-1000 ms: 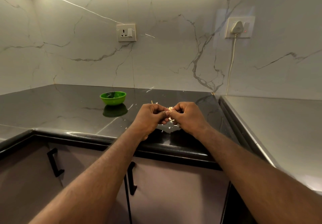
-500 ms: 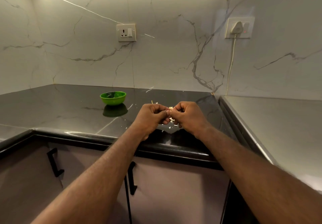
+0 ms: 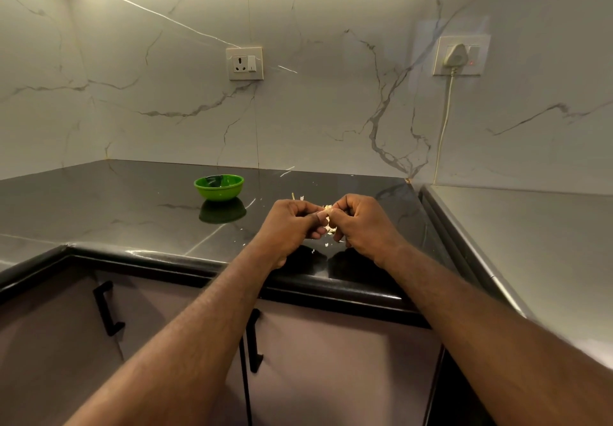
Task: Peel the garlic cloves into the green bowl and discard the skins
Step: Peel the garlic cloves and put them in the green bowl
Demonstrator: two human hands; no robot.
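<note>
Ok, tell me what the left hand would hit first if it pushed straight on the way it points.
The left hand points right, at the right hand. It would drive the garlic clove both pinch into that hand's fingers, likely at once.

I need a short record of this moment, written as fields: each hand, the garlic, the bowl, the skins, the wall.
left hand: fingers curled, pinches the garlic clove
right hand: fingers curled, pinches the same clove from the other side
garlic clove: held above the counter, mostly hidden by fingers
green bowl: on the counter, left of the hands, apart from them; contents unclear
skin bits: small pale flakes on the counter near the hands
wall: one socket unused, one plug with white cord
</note>
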